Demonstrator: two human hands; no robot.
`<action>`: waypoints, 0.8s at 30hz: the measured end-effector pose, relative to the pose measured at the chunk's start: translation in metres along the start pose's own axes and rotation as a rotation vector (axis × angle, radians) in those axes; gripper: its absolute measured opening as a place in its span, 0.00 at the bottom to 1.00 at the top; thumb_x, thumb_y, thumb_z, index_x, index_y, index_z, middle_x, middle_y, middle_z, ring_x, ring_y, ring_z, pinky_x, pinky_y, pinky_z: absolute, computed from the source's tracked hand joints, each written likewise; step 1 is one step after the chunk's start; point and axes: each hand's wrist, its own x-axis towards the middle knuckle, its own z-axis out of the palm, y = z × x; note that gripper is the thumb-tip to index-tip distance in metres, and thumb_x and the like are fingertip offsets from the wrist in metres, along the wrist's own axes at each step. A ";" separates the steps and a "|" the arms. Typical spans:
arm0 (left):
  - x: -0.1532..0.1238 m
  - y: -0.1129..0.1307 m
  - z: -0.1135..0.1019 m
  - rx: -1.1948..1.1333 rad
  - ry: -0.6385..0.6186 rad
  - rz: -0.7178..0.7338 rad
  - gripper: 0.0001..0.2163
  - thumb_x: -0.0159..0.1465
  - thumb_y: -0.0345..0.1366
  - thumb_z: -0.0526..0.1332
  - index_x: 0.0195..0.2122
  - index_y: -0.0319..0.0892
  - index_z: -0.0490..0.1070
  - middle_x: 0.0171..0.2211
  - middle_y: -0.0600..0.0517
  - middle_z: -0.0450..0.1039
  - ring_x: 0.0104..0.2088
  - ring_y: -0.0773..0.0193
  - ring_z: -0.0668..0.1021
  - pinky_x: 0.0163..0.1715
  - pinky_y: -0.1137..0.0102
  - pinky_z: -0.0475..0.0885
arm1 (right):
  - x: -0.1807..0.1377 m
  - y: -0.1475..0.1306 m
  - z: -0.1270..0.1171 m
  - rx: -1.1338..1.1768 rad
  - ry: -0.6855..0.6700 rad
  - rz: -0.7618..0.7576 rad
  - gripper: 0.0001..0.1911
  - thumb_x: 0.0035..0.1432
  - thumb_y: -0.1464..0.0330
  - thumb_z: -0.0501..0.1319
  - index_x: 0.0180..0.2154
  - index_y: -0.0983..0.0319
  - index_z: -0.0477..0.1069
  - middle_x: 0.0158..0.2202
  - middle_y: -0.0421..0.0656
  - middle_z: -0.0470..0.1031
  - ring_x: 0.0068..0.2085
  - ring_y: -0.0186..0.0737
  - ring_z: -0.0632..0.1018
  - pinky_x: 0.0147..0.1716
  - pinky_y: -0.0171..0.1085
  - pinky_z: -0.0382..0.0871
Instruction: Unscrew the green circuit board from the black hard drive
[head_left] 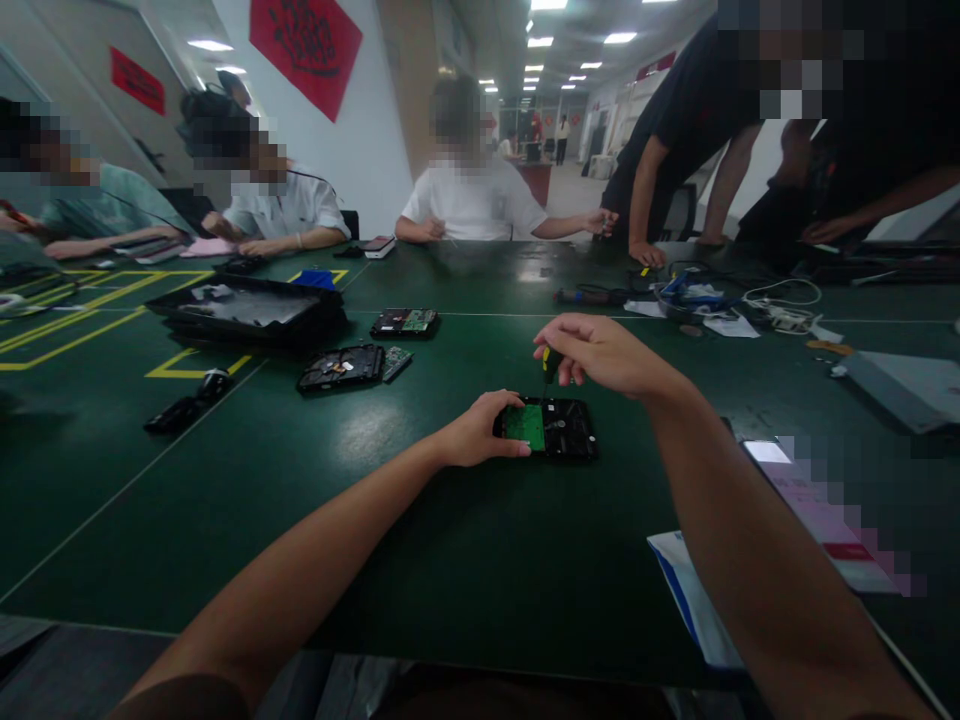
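Note:
A hard drive [571, 430] lies flat on the green table, its green circuit board [525, 427] facing up. My left hand [484, 428] grips the drive's left end, thumb on the near edge and fingers at the far one. Above the drive, my right hand [592, 350] is closed around a black and yellow screwdriver [551, 364]. The screwdriver's shaft points down to the drive near the board's right edge; whether its tip sits in a screw is too small to tell.
Left of centre lie another hard drive [405, 322], an opened drive [341, 368] and a loose circuit board [397, 363]. A black tray [247, 305] stands farther left. Cables [690, 295] are heaped at the back right. A white packet [694, 590] lies under my right forearm. People surround the table.

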 end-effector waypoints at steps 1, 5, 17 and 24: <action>0.000 0.000 0.000 0.000 0.001 -0.002 0.36 0.53 0.52 0.71 0.60 0.46 0.63 0.64 0.42 0.60 0.62 0.46 0.66 0.61 0.50 0.63 | 0.000 -0.001 0.001 0.026 -0.023 0.006 0.15 0.66 0.57 0.56 0.43 0.60 0.75 0.36 0.46 0.80 0.27 0.36 0.78 0.23 0.35 0.70; -0.001 -0.001 0.000 -0.004 0.011 -0.002 0.36 0.54 0.52 0.71 0.61 0.46 0.63 0.63 0.42 0.61 0.62 0.45 0.66 0.61 0.50 0.63 | -0.001 -0.003 0.000 0.022 -0.046 0.014 0.16 0.66 0.60 0.56 0.49 0.59 0.74 0.30 0.43 0.77 0.28 0.38 0.78 0.25 0.35 0.72; -0.002 0.004 -0.002 -0.006 -0.008 -0.018 0.36 0.54 0.52 0.70 0.61 0.46 0.63 0.64 0.43 0.60 0.63 0.46 0.66 0.62 0.50 0.63 | 0.000 0.000 0.002 -0.009 0.014 -0.005 0.12 0.66 0.58 0.58 0.41 0.59 0.73 0.40 0.46 0.79 0.24 0.32 0.75 0.18 0.33 0.65; -0.001 0.002 -0.001 -0.003 -0.006 -0.021 0.37 0.53 0.52 0.70 0.61 0.46 0.62 0.64 0.42 0.60 0.62 0.46 0.66 0.62 0.51 0.63 | 0.002 -0.001 0.005 -0.010 -0.010 -0.007 0.15 0.67 0.58 0.55 0.47 0.58 0.74 0.27 0.41 0.74 0.26 0.35 0.75 0.24 0.34 0.68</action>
